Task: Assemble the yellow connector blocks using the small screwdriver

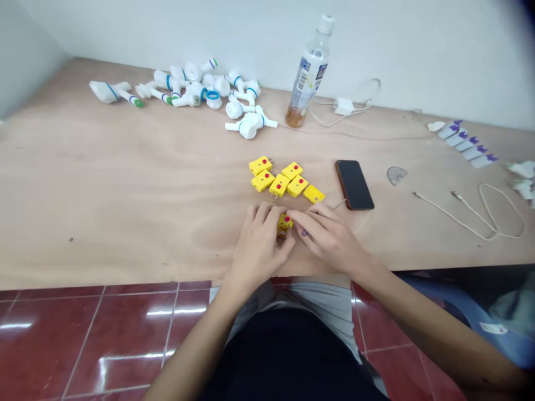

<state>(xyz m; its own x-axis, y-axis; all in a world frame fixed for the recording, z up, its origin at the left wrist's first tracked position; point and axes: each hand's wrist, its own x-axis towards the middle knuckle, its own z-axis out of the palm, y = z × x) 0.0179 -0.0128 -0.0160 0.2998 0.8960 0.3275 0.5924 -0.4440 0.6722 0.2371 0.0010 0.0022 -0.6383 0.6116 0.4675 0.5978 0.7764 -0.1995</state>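
Note:
Near the table's front edge, my left hand [262, 239] is closed round a small yellow block with a red dot [286, 221]. My right hand [330, 236] touches the block's right side with its fingertips, its fingers pressed together; a small purple thing [305, 233] shows by them. Just beyond my hands lie several yellow blocks [280, 185] with red dots, some with metal prongs. A flat yellow piece [314, 194] without a red dot lies at their right end.
A black phone [355, 185] lies right of the blocks. Behind stand a bottle [307, 83] and a white charger [343, 106]. White jointed parts [200, 92] fill the back left. To the right are a protractor [396, 175], a white cable [472, 209] and purple-tipped pieces [468, 145].

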